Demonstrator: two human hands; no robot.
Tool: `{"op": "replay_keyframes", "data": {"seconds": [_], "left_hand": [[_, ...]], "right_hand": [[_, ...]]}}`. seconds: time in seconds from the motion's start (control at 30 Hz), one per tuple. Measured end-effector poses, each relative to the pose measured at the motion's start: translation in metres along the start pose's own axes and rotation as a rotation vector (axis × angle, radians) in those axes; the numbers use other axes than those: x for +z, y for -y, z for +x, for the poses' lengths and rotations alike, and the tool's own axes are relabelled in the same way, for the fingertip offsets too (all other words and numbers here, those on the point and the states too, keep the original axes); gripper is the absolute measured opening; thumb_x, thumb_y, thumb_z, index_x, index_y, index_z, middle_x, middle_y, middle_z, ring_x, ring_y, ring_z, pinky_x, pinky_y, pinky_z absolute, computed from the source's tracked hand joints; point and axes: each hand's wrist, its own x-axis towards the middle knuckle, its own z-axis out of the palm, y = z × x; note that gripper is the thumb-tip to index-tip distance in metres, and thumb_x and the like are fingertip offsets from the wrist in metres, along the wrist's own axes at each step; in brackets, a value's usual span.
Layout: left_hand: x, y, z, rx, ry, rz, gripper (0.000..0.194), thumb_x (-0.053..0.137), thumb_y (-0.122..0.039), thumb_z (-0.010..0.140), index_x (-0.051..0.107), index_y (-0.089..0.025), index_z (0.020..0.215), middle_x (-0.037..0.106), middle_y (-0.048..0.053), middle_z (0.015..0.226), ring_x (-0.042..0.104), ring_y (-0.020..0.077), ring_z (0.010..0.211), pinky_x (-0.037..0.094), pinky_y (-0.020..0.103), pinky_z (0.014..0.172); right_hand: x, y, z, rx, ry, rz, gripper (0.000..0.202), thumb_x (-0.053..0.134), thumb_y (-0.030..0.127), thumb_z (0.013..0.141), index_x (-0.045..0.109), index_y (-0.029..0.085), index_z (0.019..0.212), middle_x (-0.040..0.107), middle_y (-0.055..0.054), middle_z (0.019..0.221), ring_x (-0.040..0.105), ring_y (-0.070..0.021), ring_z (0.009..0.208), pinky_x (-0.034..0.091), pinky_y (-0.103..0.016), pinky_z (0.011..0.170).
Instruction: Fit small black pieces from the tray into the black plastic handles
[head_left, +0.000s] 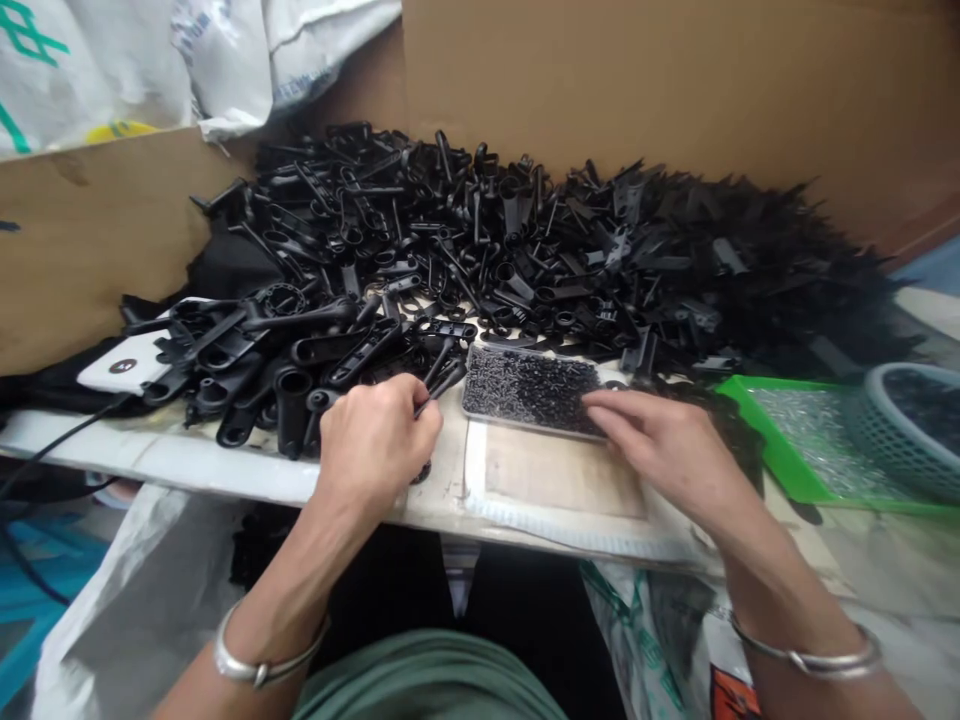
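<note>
My left hand [381, 432] is closed around a black plastic part [442, 385], whose slim end sticks out past the thumb toward the upper right. A shallow clear tray [541, 432] full of small dark pieces [532, 385] lies just to the right of it. At the tray's right edge, my right hand [664, 440] has its thumb and fingertips pressed together. Whatever they pinch, if anything, is too small to make out. Black plastic handle-like parts [292, 400] are heaped beside the left hand.
A big pile of black parts [450, 220] spreads along the cardboard wall [675, 80]. To the right stand a green tray [814, 480] of small clear pieces and a grey-blue basket [911, 440]. A white device [120, 365] with a cable lies at left, near the table edge [247, 468].
</note>
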Motion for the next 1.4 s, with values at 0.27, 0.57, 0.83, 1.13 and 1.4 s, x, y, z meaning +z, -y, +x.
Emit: {"op": "replay_keyframes", "data": {"seconds": [0.27, 0.57, 0.83, 1.13, 1.4], "left_hand": [[0.026, -0.027, -0.053, 0.711, -0.102, 0.022, 0.025, 0.044, 0.000, 0.082, 0.058, -0.016, 0.068, 0.048, -0.001, 0.052, 0.043, 0.0161, 0.051, 0.030, 0.033, 0.056], [0.031, -0.021, -0.049, 0.618, 0.075, -0.112, 0.012, 0.054, -0.011, 0.087, 0.061, -0.018, 0.080, 0.061, 0.009, 0.114, 0.053, 0.0232, 0.092, 0.036, 0.037, 0.074], [0.036, -0.015, -0.049, 0.564, 0.216, -0.373, 0.015, 0.051, -0.013, 0.092, 0.064, -0.018, 0.085, 0.068, 0.004, 0.098, 0.060, 0.0170, 0.089, 0.040, 0.033, 0.081], [0.036, -0.016, -0.045, 0.528, 0.277, -0.454, 0.015, 0.053, -0.013, 0.090, 0.065, -0.017, 0.083, 0.067, 0.005, 0.101, 0.060, 0.0172, 0.089, 0.047, 0.030, 0.081], [0.035, -0.016, -0.041, 0.532, 0.273, -0.493, 0.016, 0.053, -0.015, 0.091, 0.066, -0.017, 0.082, 0.068, 0.005, 0.099, 0.062, 0.0168, 0.088, 0.049, 0.028, 0.077]], "right_hand": [[0.023, 0.007, 0.030, -0.029, 0.206, -0.222, 0.025, 0.054, 0.033, 0.088, 0.072, 0.024, 0.102, 0.072, -0.007, 0.104, 0.065, -0.0264, 0.097, 0.048, -0.037, 0.082], [0.023, 0.009, 0.032, -0.003, 0.240, -0.244, 0.018, 0.052, 0.028, 0.088, 0.070, 0.025, 0.087, 0.070, -0.004, 0.090, 0.063, -0.0222, 0.085, 0.043, -0.032, 0.069], [0.018, 0.020, 0.037, 0.067, 0.321, -0.297, 0.017, 0.053, 0.028, 0.086, 0.069, 0.024, 0.081, 0.069, -0.004, 0.084, 0.060, -0.0207, 0.077, 0.037, -0.029, 0.059], [0.009, 0.009, 0.016, -0.115, 0.123, -0.063, 0.019, 0.052, 0.026, 0.089, 0.071, 0.022, 0.092, 0.069, -0.004, 0.096, 0.062, -0.0206, 0.089, 0.045, -0.034, 0.080], [0.007, 0.030, -0.015, -0.381, 0.312, 0.217, 0.022, 0.049, 0.020, 0.092, 0.070, 0.022, 0.097, 0.067, -0.005, 0.101, 0.063, -0.0171, 0.087, 0.049, -0.030, 0.075]]}}
